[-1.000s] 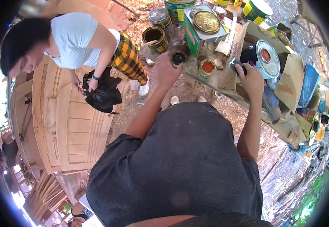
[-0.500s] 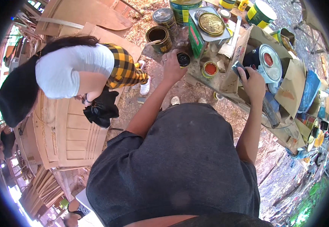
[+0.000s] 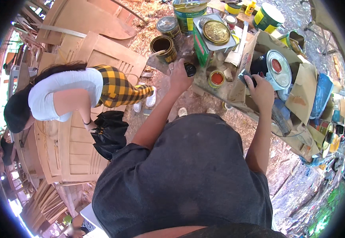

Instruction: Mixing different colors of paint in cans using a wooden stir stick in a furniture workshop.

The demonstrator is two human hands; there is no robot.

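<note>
My left hand (image 3: pixel 179 78) is closed around a small round can (image 3: pixel 190 70) with dark, glossy contents, at the near side of the cluttered table. In my right hand (image 3: pixel 262 93) is a flat, dark-bladed tool like a putty knife (image 3: pixel 243 76), its blade pointing up and left beside the cardboard box (image 3: pixel 248 60). Between my hands stands a small open can with an orange-red inside (image 3: pixel 216 79). Just beyond my left hand is an open brown-stained can (image 3: pixel 163 48) with a stick across its rim.
Large paint tins (image 3: pixel 190 16) and a square green tin (image 3: pixel 204 43) with a gold lid on top crowd the table's far side. A big can with a silver lid (image 3: pixel 282 75) sits in the box. To the left, another person (image 3: pixel 67 93) bends over wooden panels (image 3: pixel 77 152) with a black bag (image 3: pixel 109 133).
The other person has shifted left and lower in the view, and the black bag hangs lower. My hands keep their grips, with only slight movement relative to the table.
</note>
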